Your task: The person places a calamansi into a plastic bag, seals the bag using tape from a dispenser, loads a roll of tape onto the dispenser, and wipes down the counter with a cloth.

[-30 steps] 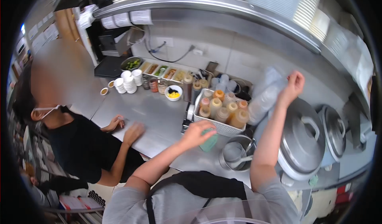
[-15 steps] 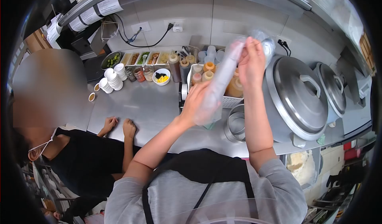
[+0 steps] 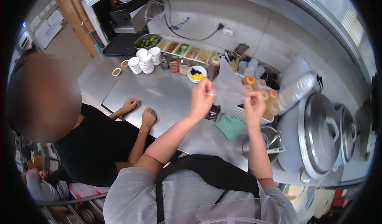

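A thin clear plastic bag (image 3: 230, 90) is stretched in the air between my two hands, over the counter. My left hand (image 3: 201, 100) pinches its left edge between closed fingers. At the opposite edge, my right hand (image 3: 255, 107) also pinches the plastic. Behind the bag stands a white basket (image 3: 234, 113) of squeeze bottles (image 3: 272, 108), partly seen through the film. A folded green cloth (image 3: 230, 126) lies on the counter below my hands. Just left of the bag is a white bowl (image 3: 197, 74) with yellow and black food.
Large lidded steel pots (image 3: 321, 132) stand at the right, beside plastic-wrapped packs (image 3: 296, 91). Metal containers with a handled utensil (image 3: 273, 149) sit near my right forearm. White cup stacks (image 3: 145, 63) and topping trays (image 3: 193, 52) line the back. A co-worker (image 3: 93, 140) rests both hands on the counter.
The plastic has gone from a long slanted strip to a sheet held level between both hands. My right hand has come down. The view has turned left, and the green cloth shows more.
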Available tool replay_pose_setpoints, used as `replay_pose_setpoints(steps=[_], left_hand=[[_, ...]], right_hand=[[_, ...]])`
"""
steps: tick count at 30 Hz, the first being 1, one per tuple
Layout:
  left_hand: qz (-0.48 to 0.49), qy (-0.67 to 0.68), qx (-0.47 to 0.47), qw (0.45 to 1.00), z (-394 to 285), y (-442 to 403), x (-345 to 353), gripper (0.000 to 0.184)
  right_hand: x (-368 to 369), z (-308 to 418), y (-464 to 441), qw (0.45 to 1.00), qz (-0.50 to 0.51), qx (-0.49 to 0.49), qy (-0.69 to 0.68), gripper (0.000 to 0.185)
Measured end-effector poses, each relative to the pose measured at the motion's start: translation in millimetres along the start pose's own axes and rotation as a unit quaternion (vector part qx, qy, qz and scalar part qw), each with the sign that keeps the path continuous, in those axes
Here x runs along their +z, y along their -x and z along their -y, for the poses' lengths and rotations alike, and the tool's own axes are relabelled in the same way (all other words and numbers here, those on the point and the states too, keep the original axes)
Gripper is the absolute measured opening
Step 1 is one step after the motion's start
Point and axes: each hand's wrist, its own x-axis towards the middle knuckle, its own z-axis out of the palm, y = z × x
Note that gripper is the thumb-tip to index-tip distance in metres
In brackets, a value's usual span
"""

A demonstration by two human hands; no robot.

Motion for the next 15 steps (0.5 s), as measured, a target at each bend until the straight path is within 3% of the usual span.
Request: replay_pose_setpoints(steps=[1, 2, 4, 6, 7, 10, 11, 15], left_hand=[[-0.009, 0.032, -0.031, 0.999, 16, -9, -11, 0.018], [0.048, 0.007, -0.067, 0.997, 31, -15, -24, 0.020], [0.289, 0.091, -0.106, 0.947, 26, -30, -57, 0.016], [0.309, 0.126, -0.097, 0.938, 46, -52, -88, 0.018], [0.334, 0.164, -0.089, 0.924, 59, -65, -105, 0.022], [0.119, 0.030, -0.141, 0.982, 125, -118, -159, 0.019], [0.048, 0.014, -0.225, 0.973, 150, -138, -175, 0.020], [-0.047, -0.152, -0.220, 0.962, 278, -208, -215, 0.023]], right_hand=[[-1, -11, -6, 1.000, 0.009, -0.004, -0.005, 0.009], [-2, -23, -11, 0.999, 0.037, 0.010, 0.026, 0.008], [10, -29, -15, 0.996, 0.069, 0.020, 0.054, 0.008], [37, -27, -11, 0.984, 0.121, 0.106, -0.072, 0.007], [47, -32, -7, 0.982, 0.150, 0.103, -0.057, 0.007], [74, -37, 6, 0.965, 0.197, 0.150, -0.091, 0.006], [79, -40, 7, 0.961, 0.216, 0.158, -0.062, 0.006], [93, -56, 7, 0.949, 0.237, 0.205, -0.014, 0.004]])
